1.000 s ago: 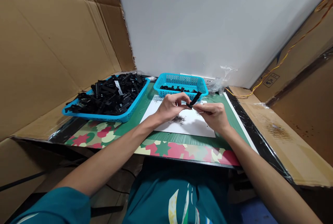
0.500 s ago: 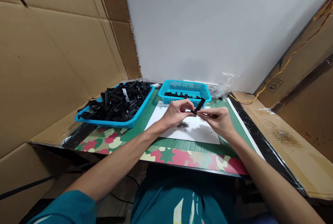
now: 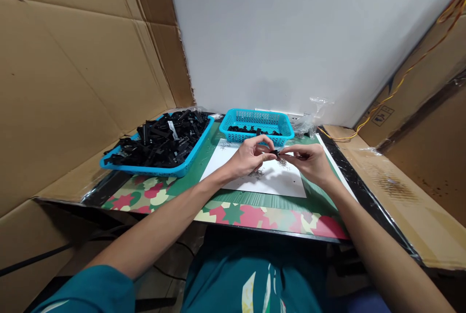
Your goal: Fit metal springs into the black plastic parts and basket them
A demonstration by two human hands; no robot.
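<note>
Between my two hands is a small black plastic part [image 3: 275, 153], mostly covered by fingers. My left hand [image 3: 250, 156] pinches its left end with thumb and forefinger. From the other side my right hand [image 3: 309, 161] grips it in closed fingertips. Both hands hover over a white sheet [image 3: 271, 187] scattered with small dark shavings [image 3: 257, 174]. Behind them stands a blue perforated basket [image 3: 287, 133] with a few rows of black pieces [image 3: 247, 130] inside.
At left, a blue tray [image 3: 182, 170] is heaped with black plastic parts [image 3: 160, 140]. Crumpled clear plastic [image 3: 309, 121] lies at the back right. Cardboard walls [image 3: 83, 60] flank the table, and a yellow cord [image 3: 395, 92] runs along the right side.
The black part stuck up at a slant between the hands; now it lies lower and shows less of its length. Both hands stay close together, and the view has shifted slightly.
</note>
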